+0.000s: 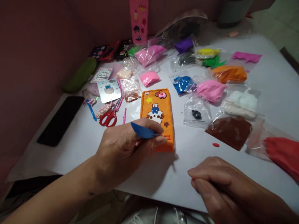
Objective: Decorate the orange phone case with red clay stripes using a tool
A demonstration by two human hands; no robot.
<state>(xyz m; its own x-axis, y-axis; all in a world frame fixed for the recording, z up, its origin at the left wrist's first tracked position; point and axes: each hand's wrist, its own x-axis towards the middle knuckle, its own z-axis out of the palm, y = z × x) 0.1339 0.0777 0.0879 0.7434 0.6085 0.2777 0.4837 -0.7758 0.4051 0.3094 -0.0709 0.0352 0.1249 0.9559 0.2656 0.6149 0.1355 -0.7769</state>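
My left hand (130,146) pinches a blue plastic modelling tool (144,131), its tip pointing over the lower part of an orange clay-covered phone case (171,124). The case lies flat, decorated with a white cat figure (155,117) wearing a blue bow, a yellow star (149,100), a brown star (166,124), a pink cherry shape and small red strips near the lower edge. My hand hides its lower left part. At the lower right, my right hand (224,186) has thumb and forefinger pressed together, with a tiny speck of red clay between the tips.
A small red clay piece (216,145) lies near my right hand. Bags of coloured clay, including brown (230,132), red (283,155) and blue (183,84), spread across the right and back. Red scissors (108,119) and a black phone (61,120) lie at the left.
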